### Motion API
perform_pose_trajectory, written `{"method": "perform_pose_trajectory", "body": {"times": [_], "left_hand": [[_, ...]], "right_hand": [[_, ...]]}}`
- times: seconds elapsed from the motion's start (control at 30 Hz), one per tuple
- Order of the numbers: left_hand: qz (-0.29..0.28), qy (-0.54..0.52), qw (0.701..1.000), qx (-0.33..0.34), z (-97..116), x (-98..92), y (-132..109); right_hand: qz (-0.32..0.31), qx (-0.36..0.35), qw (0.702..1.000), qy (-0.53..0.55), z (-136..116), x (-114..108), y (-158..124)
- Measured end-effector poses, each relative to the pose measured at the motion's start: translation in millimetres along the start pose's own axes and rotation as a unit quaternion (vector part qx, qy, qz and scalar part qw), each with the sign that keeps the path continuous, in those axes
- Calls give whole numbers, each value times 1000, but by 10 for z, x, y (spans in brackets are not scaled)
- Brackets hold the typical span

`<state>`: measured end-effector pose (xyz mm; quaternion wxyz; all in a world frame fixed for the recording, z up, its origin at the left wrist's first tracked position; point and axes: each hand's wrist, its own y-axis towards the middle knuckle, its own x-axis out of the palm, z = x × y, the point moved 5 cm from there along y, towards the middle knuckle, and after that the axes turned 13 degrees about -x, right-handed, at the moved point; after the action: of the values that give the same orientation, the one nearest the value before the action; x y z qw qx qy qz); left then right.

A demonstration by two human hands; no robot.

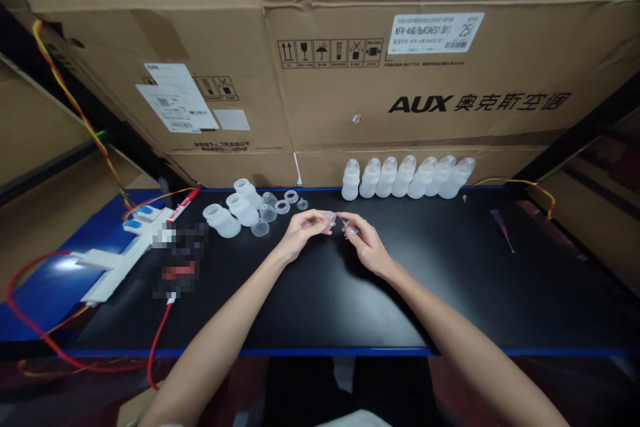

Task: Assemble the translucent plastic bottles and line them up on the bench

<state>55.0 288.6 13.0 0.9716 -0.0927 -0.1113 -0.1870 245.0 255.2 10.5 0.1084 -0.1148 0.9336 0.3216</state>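
My left hand [306, 230] is closed, pinching a small translucent piece [330, 219] that looks like a baby bottle's collar ring. Facing it, my right hand [367, 243] grips a clear bottle teat [351, 232] with a round flange; the fingers partly cover it. Both pieces are held close together above the black tabletop [320, 307]. Left of my hands stand and lean three white, open baby bottles [223, 221]. Beside them lie clear dome caps [260, 227], two collar rings [283, 207] and a loose teat [303, 203].
Several capped baby bottles [387, 177] form a row along the cardboard [330, 120] at the back. On the right lies a screwdriver [501, 227]. A white power strip [127, 253], a red marker [185, 203] and a red cable [159, 340] occupy the left side.
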Motion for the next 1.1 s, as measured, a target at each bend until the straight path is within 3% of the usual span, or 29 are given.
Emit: {"method": "perform_pose_trajectory", "body": {"times": [0.3,0.6,0.83,1.1], "left_hand": [[-1,-53,999,-10,-122,-15,54],[-58,-24,997,-38,-265,48,72],[-75,4,995,-66,-264,100,28],[-124,29,990,-62,-246,257,-108]], "right_hand": [[14,-11,1000,5,56,62,-27],[59,-26,998,-12,106,59,8],[48,12,998,-31,100,43,8],[17,38,999,27,94,63,-79]]}}
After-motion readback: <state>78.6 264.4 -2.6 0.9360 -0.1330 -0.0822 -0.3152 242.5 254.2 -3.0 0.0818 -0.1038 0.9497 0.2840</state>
